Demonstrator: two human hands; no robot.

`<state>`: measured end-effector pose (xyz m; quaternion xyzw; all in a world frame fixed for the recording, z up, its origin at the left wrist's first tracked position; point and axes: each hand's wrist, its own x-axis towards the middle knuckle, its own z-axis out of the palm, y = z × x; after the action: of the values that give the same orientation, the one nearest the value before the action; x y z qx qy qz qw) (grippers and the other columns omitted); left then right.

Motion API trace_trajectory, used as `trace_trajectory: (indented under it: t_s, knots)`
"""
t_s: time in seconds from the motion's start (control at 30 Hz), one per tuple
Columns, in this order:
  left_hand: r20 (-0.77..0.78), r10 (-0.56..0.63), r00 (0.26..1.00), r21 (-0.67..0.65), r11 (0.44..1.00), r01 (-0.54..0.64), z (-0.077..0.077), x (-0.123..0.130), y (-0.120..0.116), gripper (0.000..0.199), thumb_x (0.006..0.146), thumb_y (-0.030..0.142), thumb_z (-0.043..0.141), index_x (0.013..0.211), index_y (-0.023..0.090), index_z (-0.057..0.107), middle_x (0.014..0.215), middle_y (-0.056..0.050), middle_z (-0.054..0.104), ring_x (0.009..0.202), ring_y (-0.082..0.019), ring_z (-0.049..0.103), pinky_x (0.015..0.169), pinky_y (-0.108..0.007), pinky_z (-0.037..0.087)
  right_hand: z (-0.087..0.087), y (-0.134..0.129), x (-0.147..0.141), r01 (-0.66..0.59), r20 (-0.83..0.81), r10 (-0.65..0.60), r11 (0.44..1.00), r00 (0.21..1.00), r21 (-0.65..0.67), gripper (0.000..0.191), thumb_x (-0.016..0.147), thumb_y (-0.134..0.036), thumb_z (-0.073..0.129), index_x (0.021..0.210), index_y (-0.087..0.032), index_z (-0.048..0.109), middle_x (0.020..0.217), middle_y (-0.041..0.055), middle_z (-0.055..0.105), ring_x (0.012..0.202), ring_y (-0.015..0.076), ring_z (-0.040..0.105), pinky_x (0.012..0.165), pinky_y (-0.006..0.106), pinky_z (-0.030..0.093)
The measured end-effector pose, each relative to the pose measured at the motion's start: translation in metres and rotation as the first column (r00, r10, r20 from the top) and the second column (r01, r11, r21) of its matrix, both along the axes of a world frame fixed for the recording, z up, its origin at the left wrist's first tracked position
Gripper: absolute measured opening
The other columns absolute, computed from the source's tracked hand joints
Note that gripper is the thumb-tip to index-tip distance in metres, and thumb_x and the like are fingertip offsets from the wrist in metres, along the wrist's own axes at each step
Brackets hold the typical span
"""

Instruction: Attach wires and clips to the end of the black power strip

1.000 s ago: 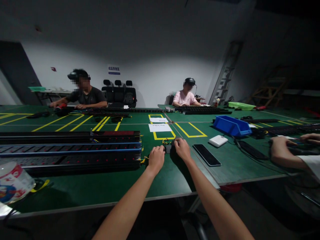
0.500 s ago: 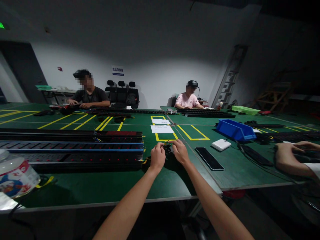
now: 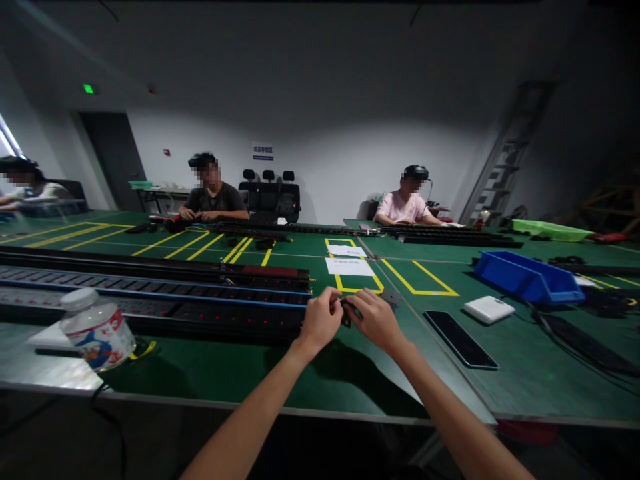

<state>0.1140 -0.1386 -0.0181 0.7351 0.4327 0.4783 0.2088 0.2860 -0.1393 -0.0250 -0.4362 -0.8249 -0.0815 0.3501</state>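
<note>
Above a green tabletop (image 3: 200, 380), the left hand (image 3: 323, 320) and right hand (image 3: 375, 317) are pinching a small dark part (image 3: 346, 315) between their fingers. A black phone (image 3: 461, 339) is lying nearby.

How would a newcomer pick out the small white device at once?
On the green table, look past the right hand to the open blue bin. The white device lies between that bin and the phone. It is squat with rounded corners, pale where the phone's screen is black.
</note>
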Motion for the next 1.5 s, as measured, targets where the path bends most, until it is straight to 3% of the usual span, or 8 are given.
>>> trace_trajectory:
  t_s: [0.13, 0.3, 0.47, 0.7, 0.9, 1.1, 1.23, 1.5]
  knots:
    - [0.039, -0.012, 0.999, -0.057, 0.998, 0.014, 0.005, -0.025, -0.024, 0.023, 0.095, 0.033, 0.049, 0.113, 0.023, 0.059, 0.096, -0.004, 0.073, 0.083, -0.016, 0.069, 0.074, -0.027, 0.055, -0.004, -0.009, -0.015, -0.066, -0.254, 0.029, 0.988, 0.967, -0.139, 0.02, 0.094, -0.029, 0.05, 0.097, -0.021, 0.069, 0.089, 0.009, 0.068, 0.08, 0.0223, 0.061, 0.073, 0.034, 0.048]
    - [-0.261, 0.185, 0.947, 0.169, 0.975, -0.144, -0.002, -0.047, -0.051, 0.016, 0.093, 0.029, 0.05, 0.099, 0.021, 0.063, 0.103, -0.007, 0.07, 0.103, -0.023, 0.061, 0.093, -0.039, 0.048, -0.024, -0.007, -0.002, -0.138, -0.371, -0.007, 0.922, 0.929, -0.362, 0.033, 0.087, -0.027, 0.052, 0.119, -0.02, 0.062, 0.067, -0.0007, 0.057, 0.058, 0.0155, 0.05, 0.056, 0.027, 0.041]
    - [-0.435, 0.285, 0.854, 0.25, 0.95, -0.189, -0.016, -0.05, -0.049, 0.021, 0.088, 0.029, 0.057, 0.106, 0.022, 0.065, 0.113, -0.008, 0.068, 0.114, -0.029, 0.054, 0.097, -0.046, 0.043, -0.035, 0.017, 0.016, -0.213, -0.346, 0.023, 0.825, 0.938, -0.524, 0.043, 0.081, -0.019, 0.05, 0.122, -0.019, 0.065, 0.066, -0.0014, 0.057, 0.056, 0.0136, 0.051, 0.053, 0.024, 0.04]
    - [-0.475, 0.271, 0.837, 0.259, 0.952, -0.161, -0.026, -0.047, -0.04, 0.02, 0.088, 0.032, 0.056, 0.103, 0.022, 0.067, 0.11, -0.009, 0.068, 0.113, -0.028, 0.054, 0.1, -0.046, 0.041, -0.043, 0.053, 0.008, -0.346, -0.512, -0.019, 0.716, 0.859, -0.606, 0.04, 0.079, -0.021, 0.058, 0.118, -0.015, 0.064, 0.069, -0.0011, 0.061, 0.055, 0.0129, 0.056, 0.053, 0.024, 0.047]
    - [-0.486, 0.281, 0.828, 0.267, 0.949, -0.166, -0.034, -0.05, -0.047, 0.025, 0.082, 0.024, 0.06, 0.107, 0.024, 0.065, 0.113, -0.007, 0.068, 0.12, -0.029, 0.052, 0.104, -0.047, 0.039, -0.062, 0.054, 0.008, -0.181, -0.346, -0.013, 0.833, 0.938, -0.523, 0.039, 0.077, -0.014, 0.059, 0.116, -0.015, 0.067, 0.07, -0.0009, 0.062, 0.061, 0.0141, 0.055, 0.06, 0.025, 0.045]
    - [-0.499, 0.285, 0.818, 0.262, 0.95, -0.171, -0.035, -0.05, -0.045, 0.022, 0.084, 0.02, 0.057, 0.104, 0.024, 0.065, 0.112, -0.006, 0.07, 0.12, -0.028, 0.053, 0.103, -0.046, 0.039, -0.064, 0.052, 0.009, -0.127, -0.273, 0.019, 0.914, 0.962, -0.384, 0.036, 0.079, -0.016, 0.062, 0.114, -0.018, 0.068, 0.103, 0.0088, 0.069, 0.091, 0.0214, 0.063, 0.084, 0.034, 0.049]
    - [-0.512, 0.298, 0.806, 0.273, 0.946, -0.176, -0.036, -0.049, -0.042, 0.023, 0.085, 0.021, 0.057, 0.106, 0.024, 0.065, 0.112, -0.007, 0.07, 0.119, -0.029, 0.053, 0.102, -0.047, 0.04, -0.06, 0.05, 0.008, -0.112, -0.222, 0.024, 0.913, 0.975, -0.393, 0.034, 0.079, -0.018, 0.064, 0.112, -0.017, 0.069, 0.105, 0.0107, 0.07, 0.095, 0.0236, 0.065, 0.087, 0.035, 0.049]
    - [-0.54, 0.349, 0.766, 0.307, 0.929, -0.207, -0.038, -0.045, -0.041, 0.022, 0.086, 0.021, 0.056, 0.107, 0.021, 0.064, 0.113, -0.009, 0.067, 0.115, -0.029, 0.054, 0.097, -0.046, 0.041, -0.049, 0.045, 0.006, -0.115, -0.139, 0.056, 0.874, 0.989, -0.472, 0.024, 0.077, -0.025, 0.067, 0.098, -0.018, 0.073, 0.09, 0.0052, 0.07, 0.078, 0.0184, 0.062, 0.07, 0.026, 0.045]
